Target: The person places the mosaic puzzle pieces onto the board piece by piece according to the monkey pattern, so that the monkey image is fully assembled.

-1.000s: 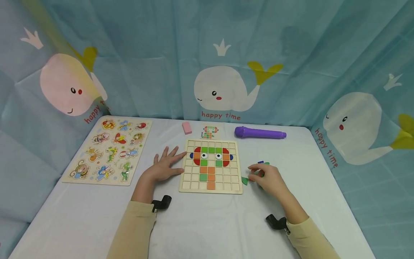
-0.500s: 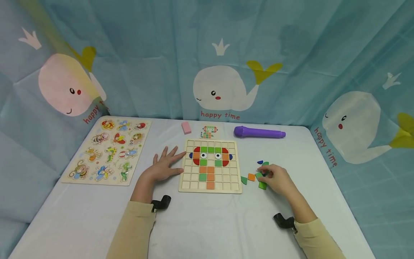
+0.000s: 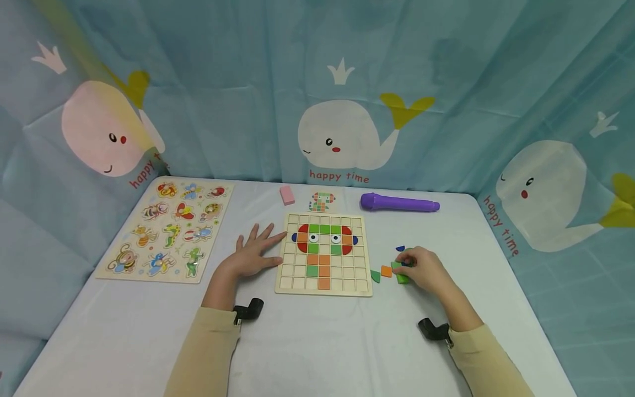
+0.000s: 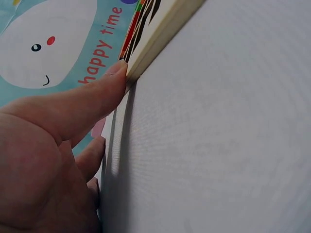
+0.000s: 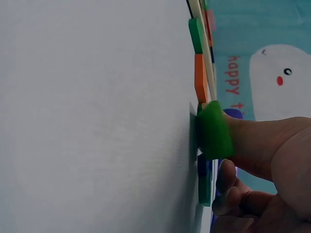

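A wooden grid board (image 3: 292, 282) lies mid-table, with red, orange, green and blue tiles forming a figure with two eyes. My left hand (image 3: 252, 256) rests fingers spread at its left edge; in the left wrist view the thumb (image 4: 92, 99) touches the board's side (image 4: 160, 36). To the right of the board, my right hand (image 3: 421, 270) pinches a green tile (image 5: 214, 131), tilted at the thumb tip in the right wrist view. Around that hand lie an orange square tile (image 3: 386, 271), a green rounded tile (image 3: 375, 276) and a small blue half-round tile (image 3: 400, 248).
Behind the board are a small picture card (image 3: 322, 202), a pink block (image 3: 286, 195) and a purple microphone-shaped stick (image 3: 399, 203). An insect puzzle board (image 3: 208, 264) lies at the left. A whale-print curtain (image 3: 238, 121) stands around the table's back and sides.
My right hand has shifted right, off the orange tile, to the green tiles and now pinches one. The left hand stays in place at the board's edge.
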A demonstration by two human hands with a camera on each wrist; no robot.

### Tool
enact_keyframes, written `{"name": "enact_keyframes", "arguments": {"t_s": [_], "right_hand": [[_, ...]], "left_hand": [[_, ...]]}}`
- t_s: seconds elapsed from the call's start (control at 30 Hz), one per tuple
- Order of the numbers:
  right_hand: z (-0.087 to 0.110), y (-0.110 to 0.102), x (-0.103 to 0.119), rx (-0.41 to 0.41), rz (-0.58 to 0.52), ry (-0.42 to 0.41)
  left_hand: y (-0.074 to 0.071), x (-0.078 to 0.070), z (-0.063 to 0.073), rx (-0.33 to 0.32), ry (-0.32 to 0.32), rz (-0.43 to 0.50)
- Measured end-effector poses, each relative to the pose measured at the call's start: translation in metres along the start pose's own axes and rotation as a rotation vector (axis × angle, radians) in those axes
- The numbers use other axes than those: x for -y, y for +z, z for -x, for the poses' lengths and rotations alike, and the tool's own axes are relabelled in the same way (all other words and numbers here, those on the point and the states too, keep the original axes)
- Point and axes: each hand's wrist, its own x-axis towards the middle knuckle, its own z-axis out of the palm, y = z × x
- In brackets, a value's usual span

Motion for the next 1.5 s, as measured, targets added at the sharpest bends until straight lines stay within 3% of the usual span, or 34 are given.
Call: {"name": "enact_keyframes", "arguments": {"t_s": [0.13,0.37,0.47,0.93,1.5], "right_hand": [[-0.003,0.000,0.000,-0.021,0.004,-0.028],[-0.005,0.005,0.010,-0.194,-0.063,-0.079],[-0.006,0.006,0.019,-0.220,-0.089,-0.087],[-0.004,0.019,0.057,-0.120,-0.166,-0.176],[-0.005,0.041,0.110,-0.067,-0.238,-0.249]], "left_hand": [[0.000,-0.001,0.000,-0.003,0.003,0.002],[0.000,-0.001,0.000,-0.003,0.001,0.006],[0.000,-0.001,0.000,0.000,-0.007,0.011],[-0.001,0.001,0.000,0.006,-0.007,0.020],[-0.001,0.000,0.001,0.005,-0.007,0.014]]}}
